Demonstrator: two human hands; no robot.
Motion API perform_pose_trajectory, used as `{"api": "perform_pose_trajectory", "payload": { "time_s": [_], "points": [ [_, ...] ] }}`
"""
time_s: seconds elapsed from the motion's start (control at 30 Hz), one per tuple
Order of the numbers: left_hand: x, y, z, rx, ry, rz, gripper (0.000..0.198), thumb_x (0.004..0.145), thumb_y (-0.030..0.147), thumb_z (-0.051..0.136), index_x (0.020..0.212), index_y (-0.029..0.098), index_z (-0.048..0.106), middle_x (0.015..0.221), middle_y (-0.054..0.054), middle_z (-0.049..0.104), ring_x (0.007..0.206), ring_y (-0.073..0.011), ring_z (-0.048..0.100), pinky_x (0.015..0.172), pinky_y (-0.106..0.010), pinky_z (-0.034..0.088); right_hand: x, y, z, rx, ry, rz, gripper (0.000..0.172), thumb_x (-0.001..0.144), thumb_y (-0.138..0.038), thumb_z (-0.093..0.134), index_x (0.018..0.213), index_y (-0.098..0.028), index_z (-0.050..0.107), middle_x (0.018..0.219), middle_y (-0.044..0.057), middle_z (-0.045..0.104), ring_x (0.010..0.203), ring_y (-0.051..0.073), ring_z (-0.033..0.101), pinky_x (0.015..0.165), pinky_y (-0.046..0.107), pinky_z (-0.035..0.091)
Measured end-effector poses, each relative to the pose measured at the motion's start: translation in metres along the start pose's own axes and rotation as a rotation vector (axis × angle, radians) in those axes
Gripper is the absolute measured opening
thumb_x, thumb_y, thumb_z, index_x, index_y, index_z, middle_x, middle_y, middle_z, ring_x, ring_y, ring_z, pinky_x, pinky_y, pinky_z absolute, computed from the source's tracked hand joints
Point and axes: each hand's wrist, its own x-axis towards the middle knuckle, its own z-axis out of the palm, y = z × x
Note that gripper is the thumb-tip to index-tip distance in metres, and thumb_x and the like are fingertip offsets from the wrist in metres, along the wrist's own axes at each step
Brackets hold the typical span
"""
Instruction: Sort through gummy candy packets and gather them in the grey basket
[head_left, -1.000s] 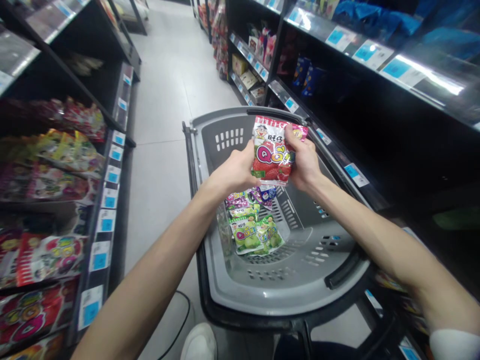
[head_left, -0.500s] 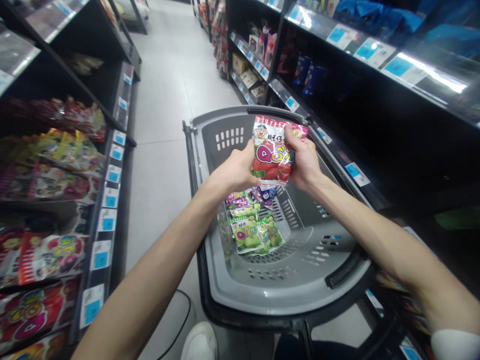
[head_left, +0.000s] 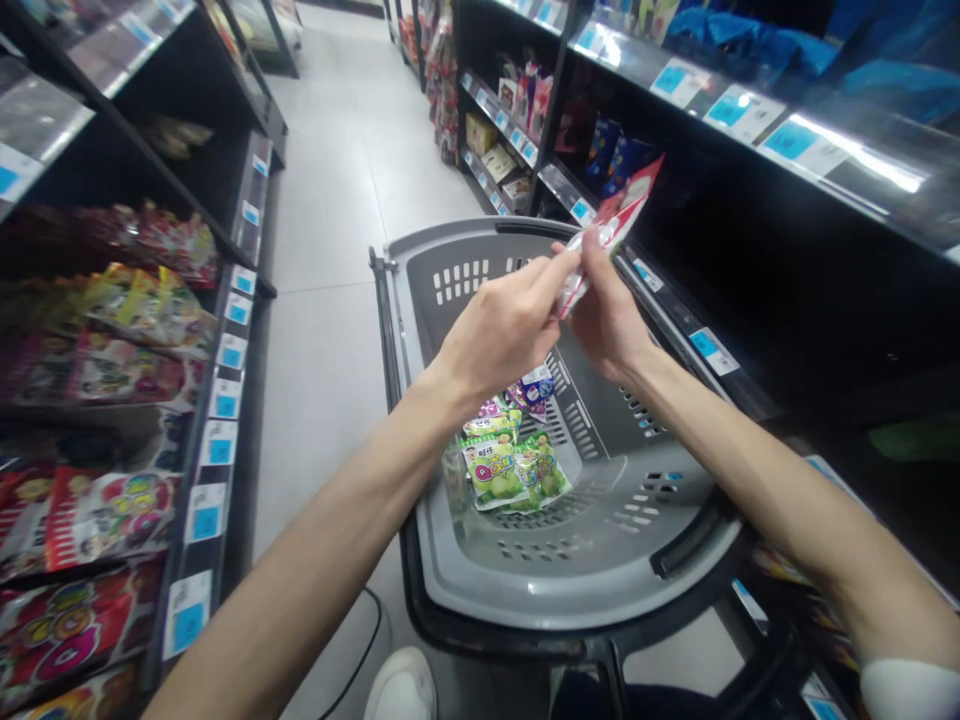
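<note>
Above the far side of a grey shopping basket (head_left: 555,590), a red and white candy bag (head_left: 619,210) is tilted nearly edge-on, its upper end pointing to the right. My left hand (head_left: 506,320) pinches the bag's lower end from the left, fingers closed. On the other side my right hand (head_left: 611,310) grips it too, thumb along its edge. Inside the basket, under my hands, lie green candy bags (head_left: 499,470) and a purple and blue candy bag (head_left: 534,388), partly hidden by my left hand.
Shelves on the left hold several candy bags (head_left: 112,510) behind price tags (head_left: 206,512). A dark shelf with price tags (head_left: 714,350) runs close along the right. The tiled aisle floor (head_left: 337,200) stretches ahead. A black cable (head_left: 367,640) lies near my shoe (head_left: 401,685).
The candy bag has turned from facing me to nearly edge-on, its top swinging to the right. My left hand has moved right across it, and both hands still hold it.
</note>
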Motion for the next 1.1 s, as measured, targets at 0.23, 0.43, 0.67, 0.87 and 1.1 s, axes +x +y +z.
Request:
{"api": "perform_pose_trajectory", "payload": {
  "time_s": [0.23, 0.43, 0.67, 0.87, 1.1],
  "points": [
    [-0.001, 0.012, -0.001, 0.186, -0.177, 0.353, 0.026, 0.093, 0.008, 0.046, 0.098, 0.018, 0.068, 0.093, -0.004, 0.067, 0.089, -0.0149, 0.064, 0.077, -0.028, 0.051, 0.001, -0.005, -0.012, -0.026, -0.157, 0.067, 0.072, 0.082, -0.084, 0.037, 0.077, -0.021, 0.07, 0.107, -0.003, 0.075, 0.123, 0.027, 0.063, 0.096, 0.04, 0.053],
    [0.0, 0.012, -0.003, 0.148, -0.265, 0.428, 0.028, 0.093, 0.005, 0.047, 0.083, 0.018, 0.069, 0.077, -0.003, 0.066, 0.075, -0.0132, 0.063, 0.067, -0.028, 0.047, 0.0, 0.002, -0.025, -0.041, -0.125, 0.038, 0.068, 0.082, -0.083, 0.041, 0.077, -0.022, 0.071, 0.106, -0.002, 0.075, 0.124, 0.026, 0.063, 0.093, 0.04, 0.056],
    [0.0, 0.011, -0.001, 0.135, -0.293, 0.442, 0.026, 0.09, 0.003, 0.049, 0.077, 0.016, 0.068, 0.074, -0.003, 0.067, 0.07, -0.0133, 0.063, 0.065, -0.029, 0.048, -0.007, -0.003, -0.014, -0.127, 0.013, -0.019, 0.066, 0.071, -0.085, 0.055, 0.082, -0.023, 0.074, 0.108, -0.002, 0.075, 0.123, 0.028, 0.063, 0.087, 0.037, 0.056],
    [0.0, 0.008, 0.0, 0.115, -0.297, 0.437, 0.024, 0.09, 0.005, 0.049, 0.076, 0.015, 0.067, 0.078, -0.004, 0.069, 0.072, -0.0129, 0.065, 0.068, -0.028, 0.049, -0.011, -0.007, -0.009, -0.064, -0.283, 0.109, 0.078, 0.077, -0.086, 0.039, 0.088, -0.017, 0.074, 0.11, 0.003, 0.074, 0.11, 0.026, 0.068, 0.085, 0.038, 0.053],
    [-0.001, 0.006, 0.003, 0.115, -0.27, 0.43, 0.027, 0.091, 0.007, 0.046, 0.08, 0.015, 0.069, 0.079, -0.004, 0.069, 0.075, -0.0129, 0.067, 0.07, -0.027, 0.051, -0.008, -0.01, -0.004, -0.112, -0.337, 0.115, 0.093, 0.089, -0.069, -0.006, 0.064, -0.015, 0.065, 0.11, -0.005, 0.072, 0.122, 0.02, 0.061, 0.089, 0.029, 0.054]
  ]
}}
